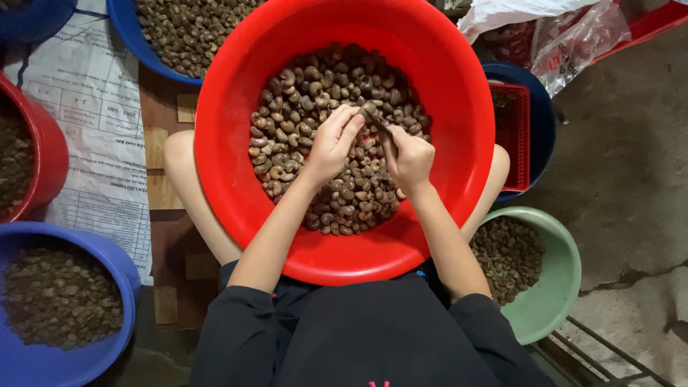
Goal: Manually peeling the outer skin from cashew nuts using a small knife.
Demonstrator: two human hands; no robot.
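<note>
We hold one nut (370, 111) pinched in left hand (331, 145) above nut heap in red basin (236, 86) on our lap. Right hand (410, 156) grips small dark tool (381, 129), tip at nut. Risks as we judge: tool slips toward left fingertips (351, 123); nut drops back into heap, unsorted; basin tilts off knees.

One view only, from your head, looking almost straight down onto your lap. It sits close: the red basin (236, 179) fills the middle of the frame, your knees poke out at 9 and 3 o'clock, your dark sleeves enter from 6. Frame edges cut the blue bowl (122, 287) at 8 o'clock and the green bowl (562, 287) at 4. Bare concrete floor (631, 179) runs along 3 o'clock. No second view to overlap.
</note>
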